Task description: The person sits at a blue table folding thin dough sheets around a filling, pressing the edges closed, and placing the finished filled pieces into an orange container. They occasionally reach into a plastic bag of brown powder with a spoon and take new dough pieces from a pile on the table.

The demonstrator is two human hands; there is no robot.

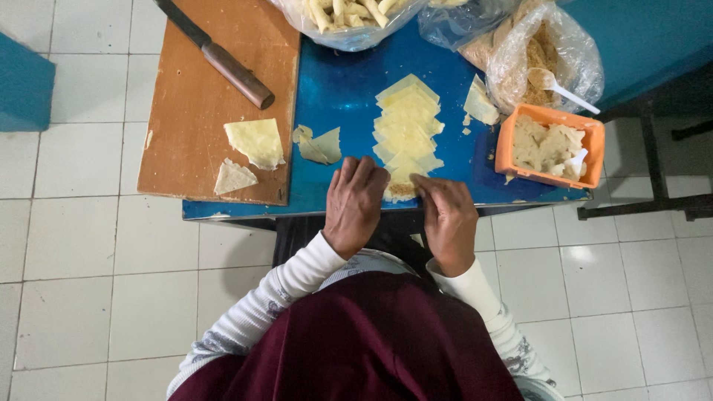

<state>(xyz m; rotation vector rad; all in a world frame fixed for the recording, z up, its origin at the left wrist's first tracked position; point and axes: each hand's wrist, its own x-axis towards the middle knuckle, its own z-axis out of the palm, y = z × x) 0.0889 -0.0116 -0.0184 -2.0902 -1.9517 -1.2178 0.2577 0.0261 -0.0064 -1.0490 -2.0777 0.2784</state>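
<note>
My left hand (355, 204) and my right hand (448, 217) rest palm-down at the front edge of a blue table (338, 89). Between them lies a pale yellow dough wrapper with brown filling (401, 188); the fingers of both hands press on its sides. Behind it, a row of overlapping pale wrappers (407, 122) runs away from me. An orange tub of white filling pieces (549, 145) with a white spoon stands right of my right hand.
A wooden cutting board (200, 96) at the left carries a knife (219, 56) and two wrapper pieces (255, 141). Clear plastic bags of rolled sticks (349, 18) and brown crumbs (538, 56) sit at the back. White floor tiles surround the table.
</note>
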